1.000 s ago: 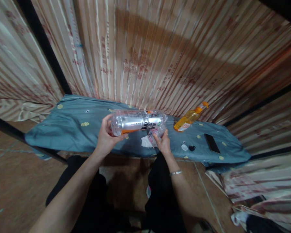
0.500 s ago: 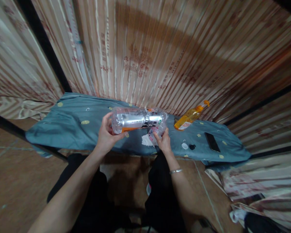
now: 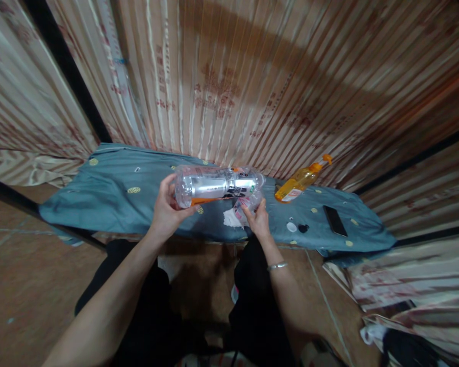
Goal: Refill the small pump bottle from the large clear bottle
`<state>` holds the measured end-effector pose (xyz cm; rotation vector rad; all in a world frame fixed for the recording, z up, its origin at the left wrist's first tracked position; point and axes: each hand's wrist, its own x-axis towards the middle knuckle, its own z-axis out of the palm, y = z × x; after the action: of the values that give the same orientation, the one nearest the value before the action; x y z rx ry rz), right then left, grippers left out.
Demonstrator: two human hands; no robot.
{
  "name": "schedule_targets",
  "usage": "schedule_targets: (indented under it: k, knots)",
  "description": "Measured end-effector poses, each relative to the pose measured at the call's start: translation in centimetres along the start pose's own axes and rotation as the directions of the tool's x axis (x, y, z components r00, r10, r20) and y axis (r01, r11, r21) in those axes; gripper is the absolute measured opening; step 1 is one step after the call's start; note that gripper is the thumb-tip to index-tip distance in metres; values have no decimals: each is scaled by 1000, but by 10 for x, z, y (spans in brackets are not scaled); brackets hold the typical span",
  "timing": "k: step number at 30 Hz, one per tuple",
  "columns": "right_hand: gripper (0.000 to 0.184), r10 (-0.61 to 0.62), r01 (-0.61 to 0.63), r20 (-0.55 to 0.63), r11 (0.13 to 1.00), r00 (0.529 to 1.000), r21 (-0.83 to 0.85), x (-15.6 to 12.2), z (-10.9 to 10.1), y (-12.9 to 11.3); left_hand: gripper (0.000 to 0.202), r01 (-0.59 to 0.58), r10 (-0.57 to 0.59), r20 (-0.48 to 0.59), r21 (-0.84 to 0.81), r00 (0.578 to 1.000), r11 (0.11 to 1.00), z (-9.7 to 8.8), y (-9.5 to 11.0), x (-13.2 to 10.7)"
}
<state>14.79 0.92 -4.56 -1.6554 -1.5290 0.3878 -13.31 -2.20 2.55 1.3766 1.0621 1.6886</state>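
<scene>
left hand (image 3: pixel 166 209) clamped on clear bottle (image 3: pixel 218 184), held sideways above desk (image 3: pixel 110 199) | right hand (image 3: pixel 257 220) grips small container (image 3: pixel 248 203) under its mouth (contents unclear) | bottle looks nearly empty, little left to tip out

On my feed both forearms come up bare from the bottom edge, uncovered all the way to the left hand (image 3: pixel 164 211) and the right hand (image 3: pixel 257 221). A thin silver bracelet (image 3: pixel 277 265) circles the right wrist, catching a little light. Beneath the arms both legs are in black trousers (image 3: pixel 252 311), plain fabric, too dark for me to make out seams or pockets.
</scene>
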Motion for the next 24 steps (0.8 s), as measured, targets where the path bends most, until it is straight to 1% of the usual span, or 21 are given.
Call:
schedule_targets:
  k: [4, 10, 16, 21, 24]
  knots:
    - [57, -2, 2, -3, 1000, 1000, -2, 0, 0, -1, 90, -23, 23, 5, 5, 1000, 1000, 0, -2, 0]
    - [56, -20, 20, -13, 1000, 1000, 15, 0, 1, 2, 90, -94, 93, 35, 35, 995, 995, -3, -7, 3]
    - [60, -14, 14, -13, 1000, 1000, 12, 0, 1, 3, 84, -77, 76, 25, 50, 997, 996, -4, -9, 3]
    - [60, -29, 29, -31, 1000, 999, 6, 0, 1, 4, 83, -58, 57, 25, 44, 998, 997, -3, -6, 2]
    - [60, -26, 26, -21, 1000, 999, 5, 1, 1, 4, 83, -49, 49, 24, 37, 999, 998, -3, -6, 2]
